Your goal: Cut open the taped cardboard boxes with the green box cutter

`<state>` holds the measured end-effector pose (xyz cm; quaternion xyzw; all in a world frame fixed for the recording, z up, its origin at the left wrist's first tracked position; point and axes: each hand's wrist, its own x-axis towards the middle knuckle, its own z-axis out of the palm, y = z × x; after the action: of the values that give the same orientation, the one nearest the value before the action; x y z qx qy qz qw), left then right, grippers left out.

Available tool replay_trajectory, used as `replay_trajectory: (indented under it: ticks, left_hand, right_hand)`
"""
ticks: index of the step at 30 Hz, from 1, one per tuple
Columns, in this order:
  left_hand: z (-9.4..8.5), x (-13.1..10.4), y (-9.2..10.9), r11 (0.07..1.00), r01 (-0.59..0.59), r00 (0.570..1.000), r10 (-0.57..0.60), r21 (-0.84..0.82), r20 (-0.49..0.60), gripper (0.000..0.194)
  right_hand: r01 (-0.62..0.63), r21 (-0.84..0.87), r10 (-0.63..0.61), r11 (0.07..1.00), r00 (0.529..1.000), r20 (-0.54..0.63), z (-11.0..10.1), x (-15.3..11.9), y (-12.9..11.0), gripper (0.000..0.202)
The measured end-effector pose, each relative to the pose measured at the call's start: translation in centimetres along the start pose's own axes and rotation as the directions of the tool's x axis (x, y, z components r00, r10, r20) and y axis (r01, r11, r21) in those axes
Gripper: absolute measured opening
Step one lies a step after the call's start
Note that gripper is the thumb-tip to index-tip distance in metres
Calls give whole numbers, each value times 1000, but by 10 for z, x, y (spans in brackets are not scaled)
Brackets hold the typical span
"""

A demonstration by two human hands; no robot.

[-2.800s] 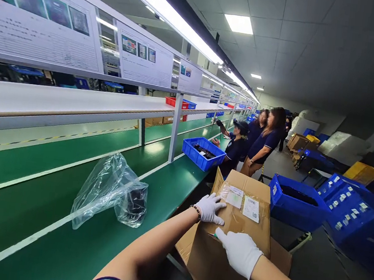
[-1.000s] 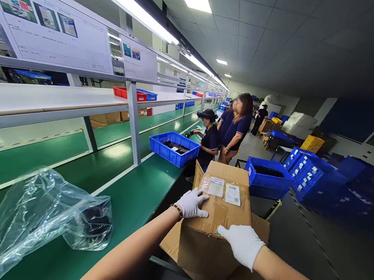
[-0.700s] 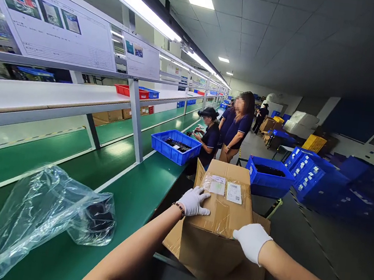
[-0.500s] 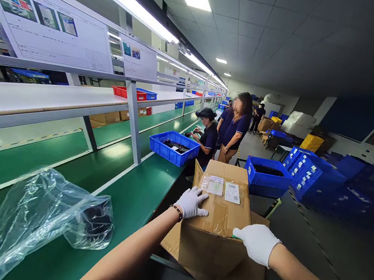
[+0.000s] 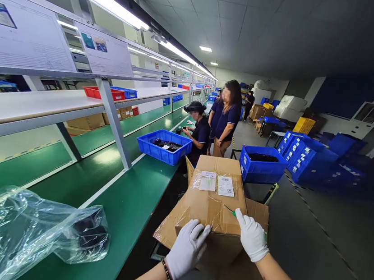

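Note:
A taped cardboard box [image 5: 214, 209] with two paper labels stands in front of me on more cardboard. My left hand [image 5: 189, 249], in a white glove, rests on the box's near top edge with its fingers apart and holds nothing. In my gloved right hand [image 5: 253, 236] is a tool with a green handle [image 5: 234, 213]; its thin dark tip points left over the box top, right of centre. Whether the tip touches the tape cannot be made out.
A green bench [image 5: 124, 205] runs along the left, bearing a clear plastic bag [image 5: 32, 234] and a blue bin [image 5: 164, 146] of dark parts. Another blue bin [image 5: 262, 165] stands behind the box. People [image 5: 225, 117] are beyond.
My left hand has moved from the box's left side to its near edge. The right hand has come off the near right corner, and the tool's tip now shows above the top. The view has shifted right.

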<state>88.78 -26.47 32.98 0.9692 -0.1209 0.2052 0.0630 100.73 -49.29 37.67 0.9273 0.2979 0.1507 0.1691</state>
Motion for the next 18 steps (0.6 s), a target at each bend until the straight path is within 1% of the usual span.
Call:
replay_trajectory:
  ticks: [4,6,7,10,13,15,18]
  left_hand:
    - [-5,2,6,1000,3,999,-4,16,43,55]
    - [-12,5,8,999,36,996,-34,-28,80,54]
    - [-17,7,9,996,65,991,-58,-61,119,53]
    - [-37,18,10,979,171,952,-134,-115,275,47]
    - [-53,28,14,977,209,897,-174,-44,406,32]
    - [-57,28,17,982,187,880,-157,-23,449,28]
    - [-56,24,22,984,169,871,-126,-50,475,35]
  right_hand:
    - [20,-32,-23,999,996,-87,8,4,0,60]
    - [21,-48,-27,999,990,-137,12,4,-1,59]
    - [20,-49,-27,999,987,-157,13,4,-2,58]
    - [25,-36,-31,999,980,-195,15,1,-7,57]
    - [27,-19,-30,999,976,-214,13,-3,-10,57]
    - [18,-2,-18,1000,979,-205,12,-5,-9,58]
    - [24,42,-17,999,986,-163,6,-7,2,60]
